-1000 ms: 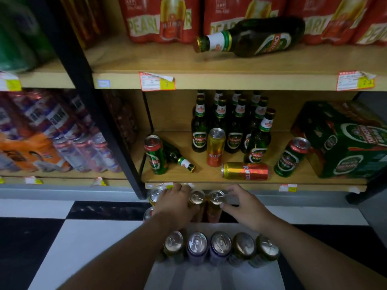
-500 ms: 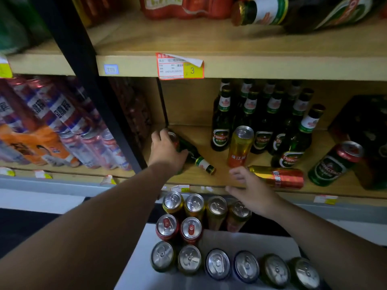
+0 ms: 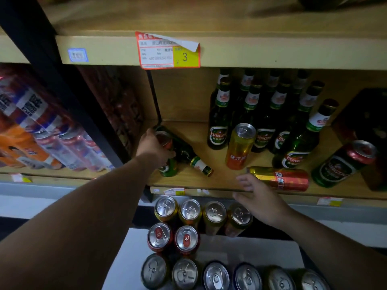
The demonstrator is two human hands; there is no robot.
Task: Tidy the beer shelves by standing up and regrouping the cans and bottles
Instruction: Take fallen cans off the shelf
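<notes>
My left hand (image 3: 154,146) grips the top of an upright green can (image 3: 167,164) at the left end of the wooden shelf (image 3: 188,181). A green bottle (image 3: 189,156) lies on its side just behind that can. My right hand (image 3: 258,195) hovers with fingers spread at the shelf's front edge, its fingertips close to a gold-and-red can (image 3: 279,177) lying on its side. A gold can (image 3: 239,146) stands upright in front of several upright green bottles (image 3: 266,114). At the right a green can (image 3: 343,163) leans tilted.
Below the shelf, rows of upright cans (image 3: 201,239) stand on a lower white surface. A dark carton (image 3: 364,126) fills the shelf's right end. A black upright post (image 3: 69,97) divides off the left bay of shrink-wrapped can packs (image 3: 41,130). A price tag (image 3: 168,51) hangs on the shelf above.
Both hands left the lower cans and rose to the shelf. My left hand took hold of the green can's top; my right moved up beside the lying gold-and-red can.
</notes>
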